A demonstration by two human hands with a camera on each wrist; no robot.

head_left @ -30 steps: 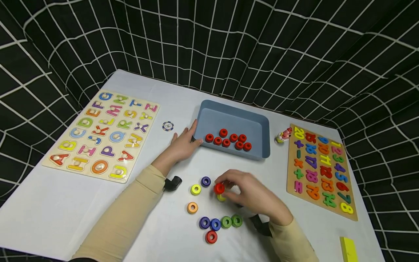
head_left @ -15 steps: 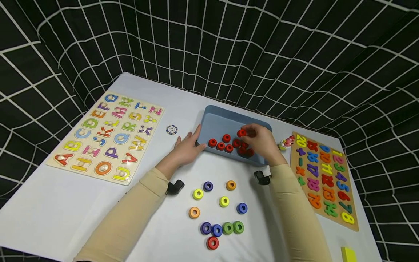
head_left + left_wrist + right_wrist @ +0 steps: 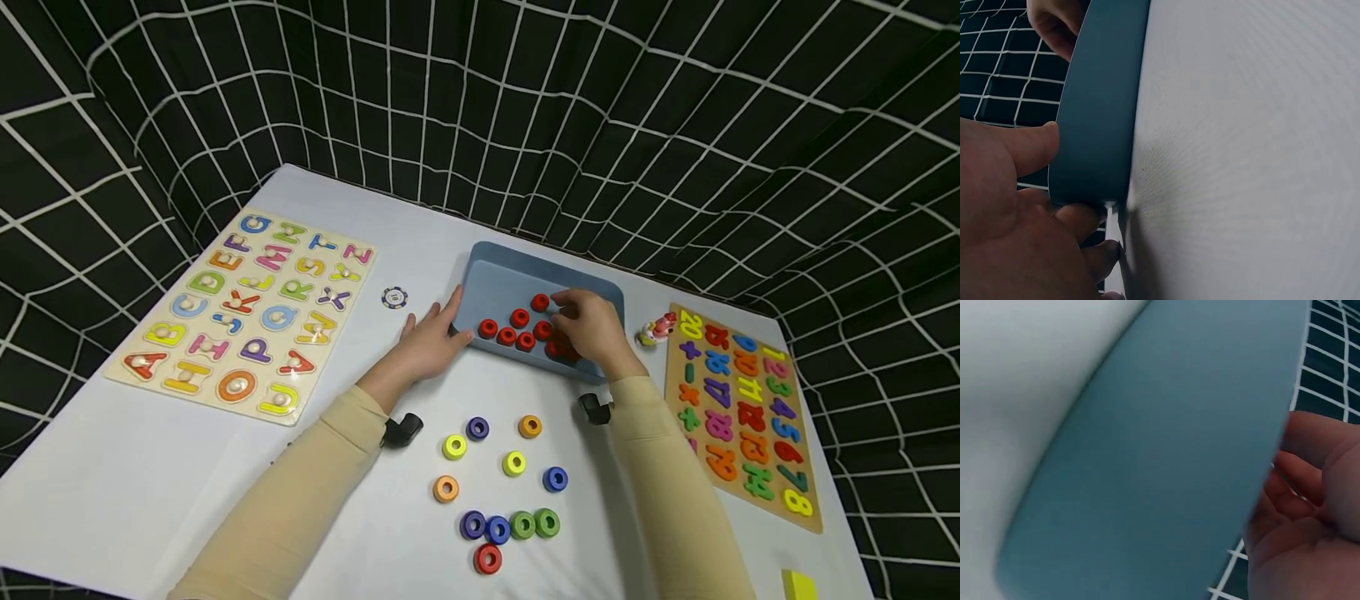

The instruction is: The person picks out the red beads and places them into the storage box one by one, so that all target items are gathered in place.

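Observation:
My left hand [image 3: 427,342] rests at the near left corner of the blue-grey tray [image 3: 540,260], its fingers spread along the outside. In the left wrist view, the thumb touches the tray's rim [image 3: 1094,112] while the other fingers lie round the corner. Inside the tray are several red rings [image 3: 520,317]. My right hand [image 3: 592,329] reaches over the tray's right side, its fingertips just beside a red ring [image 3: 540,302] that lies apart from them. I see nothing between its fingers. Other red rings are partly hidden under this hand.
Loose rings lie in front of the tray, including yellow [image 3: 454,447], orange [image 3: 446,489], green [image 3: 547,522] and red [image 3: 487,559]. A letter puzzle [image 3: 240,317], poker chip [image 3: 394,297], small figurine [image 3: 656,329], number board [image 3: 742,408] and yellow block [image 3: 799,585] lie around.
The right hand has carried a red ring from the near table into the tray and let go of it among the others. The left hand has stayed at the tray's corner.

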